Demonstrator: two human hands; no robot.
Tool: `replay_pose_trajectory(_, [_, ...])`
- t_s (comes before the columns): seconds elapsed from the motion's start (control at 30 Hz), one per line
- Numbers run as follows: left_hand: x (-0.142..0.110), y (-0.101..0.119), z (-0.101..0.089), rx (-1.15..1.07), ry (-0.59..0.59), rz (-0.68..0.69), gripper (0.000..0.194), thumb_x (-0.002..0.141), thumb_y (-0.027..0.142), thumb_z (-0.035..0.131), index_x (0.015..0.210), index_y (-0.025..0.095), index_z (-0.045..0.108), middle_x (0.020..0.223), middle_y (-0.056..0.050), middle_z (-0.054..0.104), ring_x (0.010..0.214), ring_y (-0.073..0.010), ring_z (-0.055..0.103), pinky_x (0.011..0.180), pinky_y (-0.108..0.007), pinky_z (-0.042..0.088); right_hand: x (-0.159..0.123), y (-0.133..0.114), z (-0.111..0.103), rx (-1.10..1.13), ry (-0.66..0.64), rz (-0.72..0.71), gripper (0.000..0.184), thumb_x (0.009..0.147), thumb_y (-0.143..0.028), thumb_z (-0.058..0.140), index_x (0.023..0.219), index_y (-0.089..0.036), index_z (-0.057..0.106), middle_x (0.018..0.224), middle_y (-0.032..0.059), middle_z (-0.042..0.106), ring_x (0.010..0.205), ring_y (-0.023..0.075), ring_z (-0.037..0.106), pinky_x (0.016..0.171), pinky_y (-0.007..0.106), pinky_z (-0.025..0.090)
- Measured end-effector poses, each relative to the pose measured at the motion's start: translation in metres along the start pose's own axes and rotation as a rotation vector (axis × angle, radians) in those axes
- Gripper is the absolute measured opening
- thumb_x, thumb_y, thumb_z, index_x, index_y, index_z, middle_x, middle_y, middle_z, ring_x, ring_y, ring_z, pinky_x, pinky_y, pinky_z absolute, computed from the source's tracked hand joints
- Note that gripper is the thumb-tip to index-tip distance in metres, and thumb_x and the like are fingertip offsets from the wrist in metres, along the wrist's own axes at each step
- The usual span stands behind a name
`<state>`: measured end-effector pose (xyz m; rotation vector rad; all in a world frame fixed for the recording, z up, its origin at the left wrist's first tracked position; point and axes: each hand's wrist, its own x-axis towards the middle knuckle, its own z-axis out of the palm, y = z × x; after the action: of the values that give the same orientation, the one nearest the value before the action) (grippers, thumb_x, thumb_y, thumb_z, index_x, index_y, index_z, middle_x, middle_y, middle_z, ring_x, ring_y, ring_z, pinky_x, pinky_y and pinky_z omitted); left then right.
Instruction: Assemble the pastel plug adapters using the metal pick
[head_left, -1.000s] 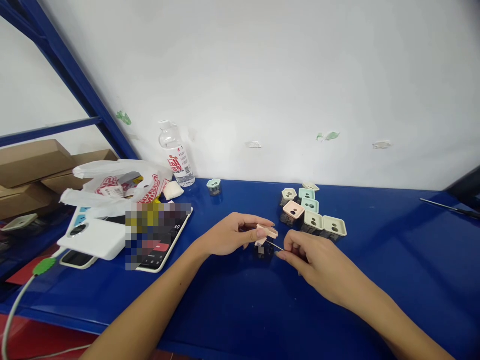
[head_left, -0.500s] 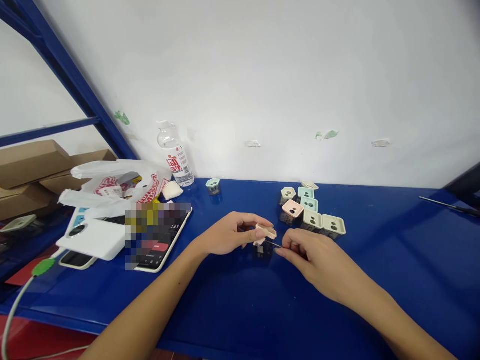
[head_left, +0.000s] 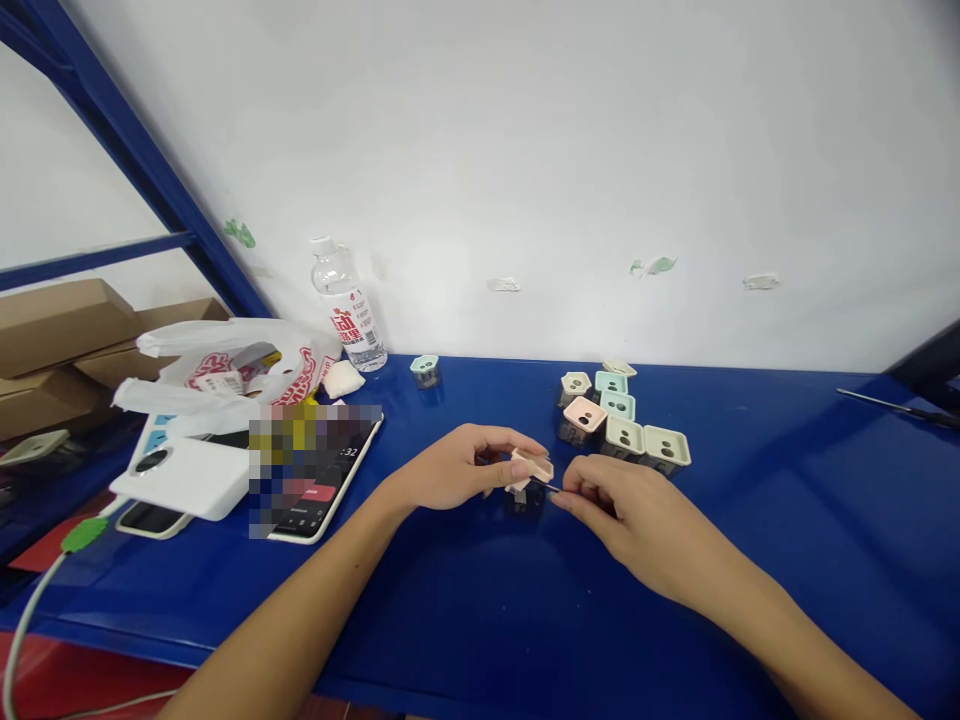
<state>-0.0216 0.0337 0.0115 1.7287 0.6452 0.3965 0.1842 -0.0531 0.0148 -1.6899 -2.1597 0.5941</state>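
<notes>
My left hand (head_left: 456, 468) holds a small pink plastic piece (head_left: 532, 466) between thumb and fingers, with a dark part (head_left: 523, 498) just beneath it. My right hand (head_left: 601, 500) pinches a thin metal pin (head_left: 553, 488), whose tip reaches the pink piece. Both hands meet over the blue bench top (head_left: 450, 620). Behind them stands a tight group of square pastel two-holed plastic pieces (head_left: 624, 435) on dark bases, in pink, mint and cream. My fingers partly hide the dark part.
A lone mint piece (head_left: 424, 370) stands near a water bottle (head_left: 346, 310). To the left lie a white plastic bag (head_left: 232, 360), a white power bank (head_left: 180, 478) and a phone (head_left: 315, 475), partly blurred out. Cardboard boxes (head_left: 52, 345) sit beyond the bench; a thin dark tool (head_left: 900, 408) lies far right.
My right hand has shifted left, bringing the pin closer to the pink piece. The whole view has tilted slightly. My left hand's grip looks the same.
</notes>
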Motion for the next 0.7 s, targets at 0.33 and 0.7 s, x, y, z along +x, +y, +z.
replay_pose_trajectory(0.33, [-0.0003, 0.0004, -0.0007, 0.033, 0.001, 0.005, 0.037, 0.086, 0.04, 0.058, 0.115, 0.017, 0.062, 0.094, -0.006, 0.066, 0.069, -0.0085, 0.05, 0.059, -0.02, 0.04, 0.0002, -0.0005, -0.0029, 0.012, 0.006, 0.003, 0.022, 0.094, -0.033, 0.047, 0.075, -0.022, 0.05, 0.067, -0.0032, 0.054, 0.058, 0.0128, 0.047, 0.053, 0.024, 0.03])
replay_pose_trajectory(0.7, [-0.0001, 0.0021, -0.0004, 0.087, 0.012, -0.023, 0.04, 0.087, 0.044, 0.055, 0.116, 0.018, 0.061, 0.093, -0.005, 0.066, 0.067, -0.0091, 0.05, 0.058, -0.021, 0.041, -0.0017, -0.0013, -0.0039, 0.0, -0.008, 0.009, 0.021, 0.094, -0.032, 0.046, 0.076, -0.022, 0.051, 0.07, -0.0026, 0.056, 0.06, 0.0136, 0.05, 0.054, 0.025, 0.031])
